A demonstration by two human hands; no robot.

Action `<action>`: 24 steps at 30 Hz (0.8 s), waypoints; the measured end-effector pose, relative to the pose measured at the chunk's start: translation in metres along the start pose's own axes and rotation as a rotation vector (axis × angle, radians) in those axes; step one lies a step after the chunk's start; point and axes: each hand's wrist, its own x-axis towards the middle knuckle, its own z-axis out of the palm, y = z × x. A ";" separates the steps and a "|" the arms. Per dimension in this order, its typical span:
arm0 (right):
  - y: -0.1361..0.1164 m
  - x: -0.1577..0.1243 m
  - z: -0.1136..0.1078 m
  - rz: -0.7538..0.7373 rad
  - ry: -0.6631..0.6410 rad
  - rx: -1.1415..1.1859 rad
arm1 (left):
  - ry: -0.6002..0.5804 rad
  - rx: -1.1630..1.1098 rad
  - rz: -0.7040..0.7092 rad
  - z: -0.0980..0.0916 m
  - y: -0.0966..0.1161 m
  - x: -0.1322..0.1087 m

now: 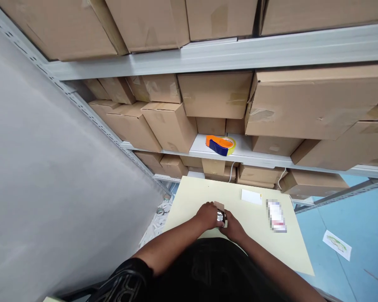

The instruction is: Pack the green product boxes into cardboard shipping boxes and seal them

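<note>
My left hand (208, 216) is closed around the left side of a small shiny silver object (220, 216) with a dark band, above the pale yellow table (189, 197). A piece of brown cardboard (219, 206), like the flap of a small box, shows just behind it. From the other side, my right hand (233, 226) grips the small cardboard box, thumb and fingers close to the silver object. Both hands are near the table's front edge, close to my body. Fingers hide much of the box and the object, so I cannot tell whether the object is inside it.
A white card (251, 196) and a blurred printed packet (276, 216) lie to the right. Ahead, an orange and blue tape dispenser (221, 145) sits on a metal shelf (258, 157) among cardboard boxes (315, 105). A wall stands left; a printed sheet (337, 244) lies on the blue floor.
</note>
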 end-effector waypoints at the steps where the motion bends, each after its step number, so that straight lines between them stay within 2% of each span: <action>1: -0.003 0.001 0.001 0.001 0.001 -0.045 | -0.016 0.039 -0.020 -0.003 0.003 0.001; 4: -0.012 0.002 0.001 0.002 -0.005 -0.158 | -0.060 0.146 -0.066 -0.012 0.009 0.006; 7: -0.019 0.003 0.002 0.034 0.013 -0.220 | -0.065 0.145 -0.066 -0.018 0.011 0.008; 9: -0.020 0.003 0.004 0.072 0.034 -0.231 | -0.005 0.094 -0.030 -0.022 0.008 0.007; 13: -0.019 0.005 0.010 0.163 0.085 -0.196 | 0.205 -0.116 0.104 -0.043 -0.003 -0.006; 19: -0.022 0.008 0.020 0.179 0.186 -0.073 | 0.328 -0.536 0.183 -0.081 -0.038 -0.044; 24: -0.023 0.007 0.016 0.193 0.181 0.023 | 0.533 -0.923 0.191 -0.091 -0.081 -0.063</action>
